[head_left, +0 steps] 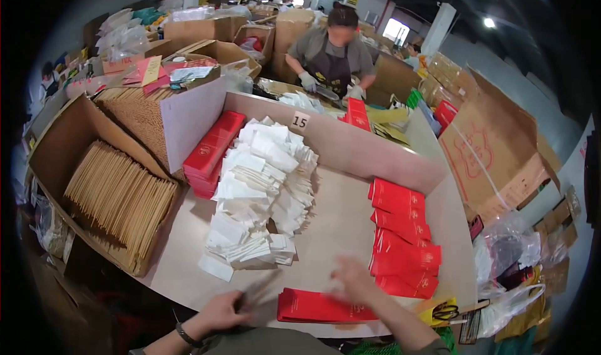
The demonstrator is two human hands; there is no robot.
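Observation:
My left hand [226, 311] is at the table's near edge, its fingers curled. A thin, blurred dark strip [261, 285] stretches from its fingertips, too smeared to name. My right hand [350, 281] hovers just above a stack of long red paper sleeves [307, 306] lying at the near edge. Its fingers are smeared by motion, and whether it holds anything is unclear. Beyond my hands is a large heap of small flat white packets [256, 180]. More red sleeves [404, 230] lie overlapped on the right, and another tall red stack [214, 145] stands behind the heap on the left.
A cardboard box [134, 264] full of thin tan sticks adjoins the table's left side. Low partition walls [363, 159] enclose the back and right. Black-handled scissors [446, 311] lie at the near right corner. Across the partition, a gloved co-worker [335, 57] stands.

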